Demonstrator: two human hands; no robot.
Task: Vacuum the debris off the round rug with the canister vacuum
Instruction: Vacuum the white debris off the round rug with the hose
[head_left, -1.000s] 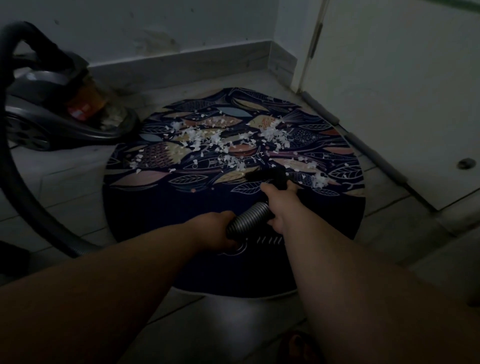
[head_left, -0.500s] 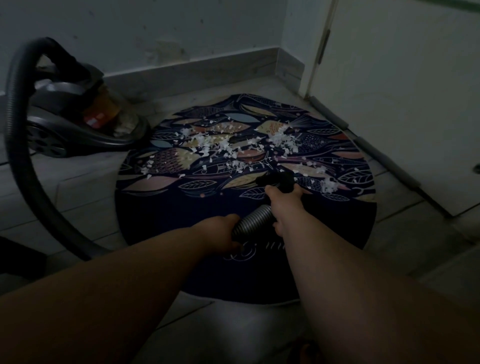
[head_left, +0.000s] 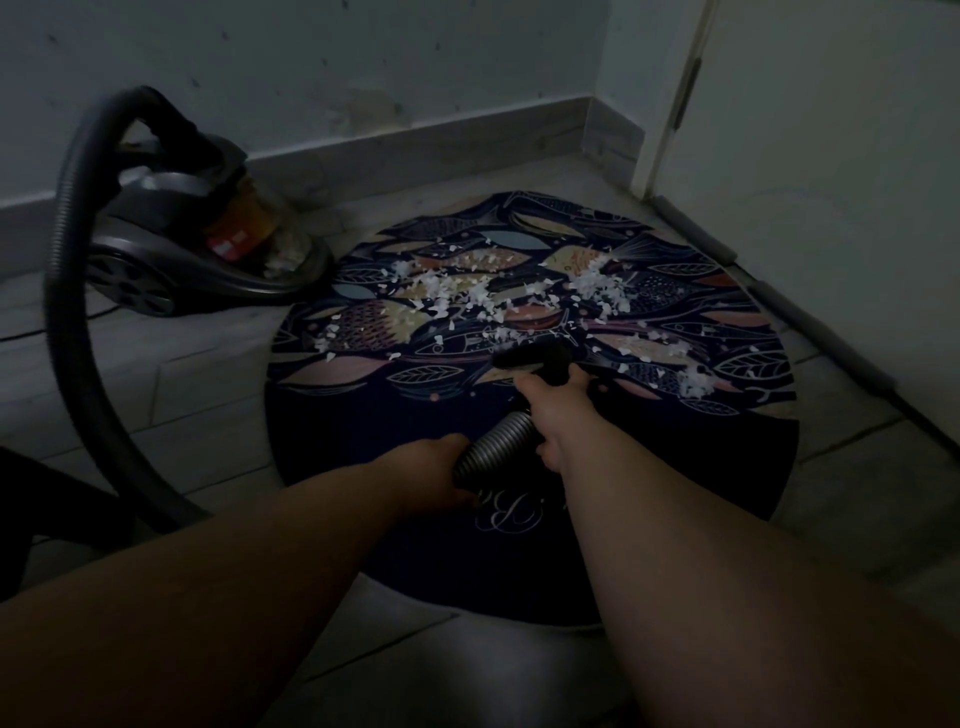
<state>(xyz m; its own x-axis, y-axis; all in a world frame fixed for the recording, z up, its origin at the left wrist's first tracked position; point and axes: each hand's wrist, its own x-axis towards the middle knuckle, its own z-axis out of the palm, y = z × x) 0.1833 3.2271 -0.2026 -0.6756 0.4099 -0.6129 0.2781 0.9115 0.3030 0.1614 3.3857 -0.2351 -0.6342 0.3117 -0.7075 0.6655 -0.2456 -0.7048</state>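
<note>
A dark round rug (head_left: 363, 431) with a leaf and fish pattern lies on the tiled floor. White debris (head_left: 483, 296) is scattered across its far half. My right hand (head_left: 558, 410) grips the black nozzle (head_left: 535, 359) end of the ribbed hose (head_left: 493, 449), with the nozzle low over the rug just short of the debris. My left hand (head_left: 434, 473) grips the hose a little further back. The hose loops up and left to the grey canister vacuum (head_left: 192, 244), which sits on the floor at the rug's far left edge.
A wall with a skirting board (head_left: 415, 145) runs along the back. A white door (head_left: 831, 156) and its threshold strip (head_left: 810, 317) border the rug on the right. A dark object (head_left: 47, 519) sits at the left edge.
My view has swung left and up, so the vacuum and hose loop show more fully. The nozzle sits about where it was, at the near edge of the debris. Both hands keep their hold.
</note>
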